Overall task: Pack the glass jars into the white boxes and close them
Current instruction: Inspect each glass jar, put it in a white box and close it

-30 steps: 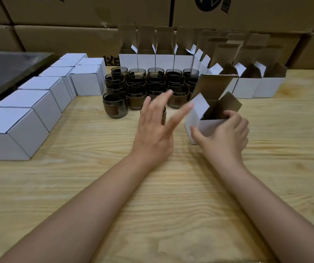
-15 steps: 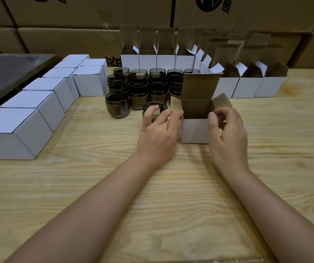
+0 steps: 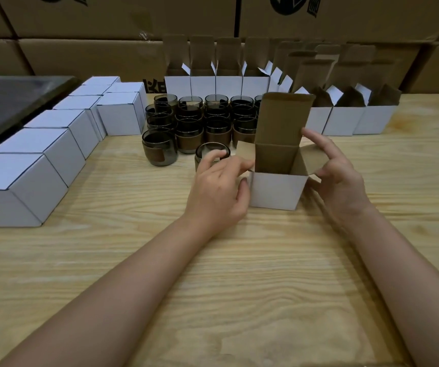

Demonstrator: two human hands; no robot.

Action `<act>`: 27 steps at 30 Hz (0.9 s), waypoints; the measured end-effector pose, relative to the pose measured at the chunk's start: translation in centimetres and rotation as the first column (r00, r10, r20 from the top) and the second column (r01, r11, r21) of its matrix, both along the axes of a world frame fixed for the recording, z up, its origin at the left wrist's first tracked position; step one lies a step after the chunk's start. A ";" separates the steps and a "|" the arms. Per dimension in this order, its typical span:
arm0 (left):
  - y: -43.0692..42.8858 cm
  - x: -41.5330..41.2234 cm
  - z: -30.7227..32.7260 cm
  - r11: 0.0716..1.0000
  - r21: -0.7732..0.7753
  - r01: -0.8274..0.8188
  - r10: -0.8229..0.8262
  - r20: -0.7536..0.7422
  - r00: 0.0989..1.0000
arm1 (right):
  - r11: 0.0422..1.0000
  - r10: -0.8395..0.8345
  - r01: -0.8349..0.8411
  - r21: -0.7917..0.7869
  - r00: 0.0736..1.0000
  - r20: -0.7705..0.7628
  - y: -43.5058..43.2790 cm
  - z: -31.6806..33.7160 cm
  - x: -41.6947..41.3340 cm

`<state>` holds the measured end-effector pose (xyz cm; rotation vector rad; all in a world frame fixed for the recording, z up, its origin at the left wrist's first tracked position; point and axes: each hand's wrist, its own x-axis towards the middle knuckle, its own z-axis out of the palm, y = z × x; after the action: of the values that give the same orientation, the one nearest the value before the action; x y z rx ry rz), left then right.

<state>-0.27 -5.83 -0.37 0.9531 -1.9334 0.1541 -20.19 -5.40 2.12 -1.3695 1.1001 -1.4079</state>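
Note:
An open white box (image 3: pixel 276 190) stands on the wooden table (image 3: pixel 213 287), brown lid flap upright and both side flaps spread outward. My left hand (image 3: pixel 218 189) is at its left side, fingers relaxed, fingertips by the left flap and the thumb near the box wall. Just behind those fingers stands a single dark glass jar (image 3: pixel 207 152), partly hidden by them. My right hand (image 3: pixel 341 181) is at the box's right side with fingers spread, the thumb by the right flap. Neither hand grips anything.
Several dark glass jars (image 3: pixel 199 120) are grouped behind the box. Closed white boxes (image 3: pixel 27 186) line the left edge. A row of open white boxes (image 3: pixel 343 120) runs along the back, in front of stacked brown cartons (image 3: pixel 107 22). A dark tray (image 3: pixel 9 102) lies far left.
The box's side flaps have spread outward. My right hand moved from the box top to its right side and opened its fingers. My left hand shifted from the jar toward the left flap.

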 end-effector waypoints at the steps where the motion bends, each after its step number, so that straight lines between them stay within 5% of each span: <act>1: 0.0 0.1 0.0 1.000 0.005 0.005 -0.005 -0.016 1.000 | 1.000 0.018 -0.018 -0.001 1.000 -0.006 0.1 0.1 0.2; 10: 0.3 0.4 0.3 0.996 0.077 0.040 -0.030 -0.131 0.991 | 0.991 -0.106 0.111 0.069 0.992 -0.065 -0.5 -0.3 0.4; 15: 1.2 -1.1 -0.3 0.902 0.432 0.022 -0.016 -0.016 1.000 | 0.990 -0.073 0.086 0.114 0.991 -0.112 -0.1 0.2 0.2; 17: 1.3 -1.3 -0.4 0.894 0.445 0.048 -0.053 -0.001 0.999 | 0.991 -0.073 0.095 0.091 0.973 -0.221 0.0 0.7 0.1; 19: 1.4 -1.2 -0.1 0.922 0.383 0.052 -0.058 0.004 0.998 | 0.972 -0.234 0.225 -0.068 0.890 -0.391 0.3 1.3 0.2; 22: 1.5 -1.3 0.2 0.945 0.324 0.037 -0.056 0.051 0.997 | 0.780 -0.591 0.347 -0.521 0.680 -0.433 0.8 3.7 1.6; 25: 1.6 -1.3 0.3 0.948 0.317 0.025 -0.048 0.064 0.997 | 0.612 -0.665 0.130 -0.780 0.618 -0.419 0.7 6.6 4.5; 27: 1.4 -1.3 0.3 0.948 0.318 0.016 -0.042 0.073 0.996 | 0.601 -0.594 -0.029 -0.798 0.653 -0.471 0.1 8.1 7.0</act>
<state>-1.53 -4.39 -0.05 1.1416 -2.0841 -0.1449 -13.19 -5.34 10.21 -2.6270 1.3304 -1.7517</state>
